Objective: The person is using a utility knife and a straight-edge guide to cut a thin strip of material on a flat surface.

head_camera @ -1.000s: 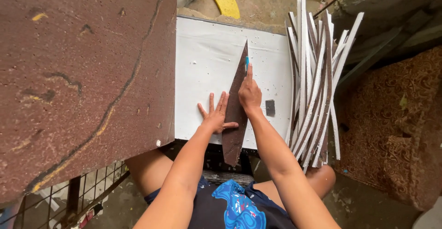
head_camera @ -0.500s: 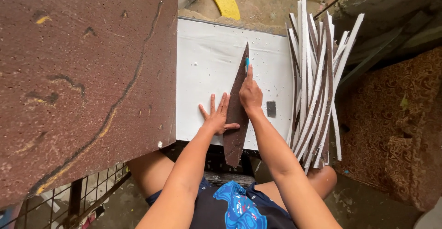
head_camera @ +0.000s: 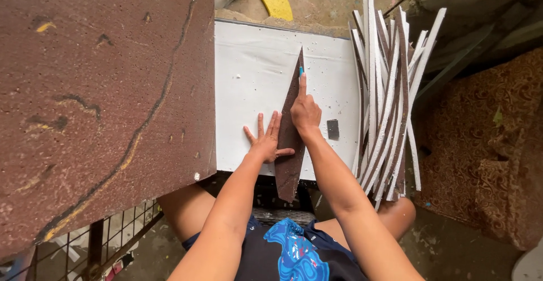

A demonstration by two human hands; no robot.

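- Brown wedge strip [head_camera: 289,139] lay on the white board [head_camera: 249,89], long axis running straight away from you, tip far.
- Your left hand [head_camera: 266,141] was spread flat, pinning its left edge.
- Your right hand [head_camera: 305,111] gripped a blue-tipped cutter [head_camera: 301,70] on its right edge, forefinger extended.
- Strip: dark, speckled, tapered.

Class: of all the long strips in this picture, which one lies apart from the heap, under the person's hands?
The brown tapered strip on the white board, pinned by the left hand and right hand. The others lie heaped at the board's right edge.
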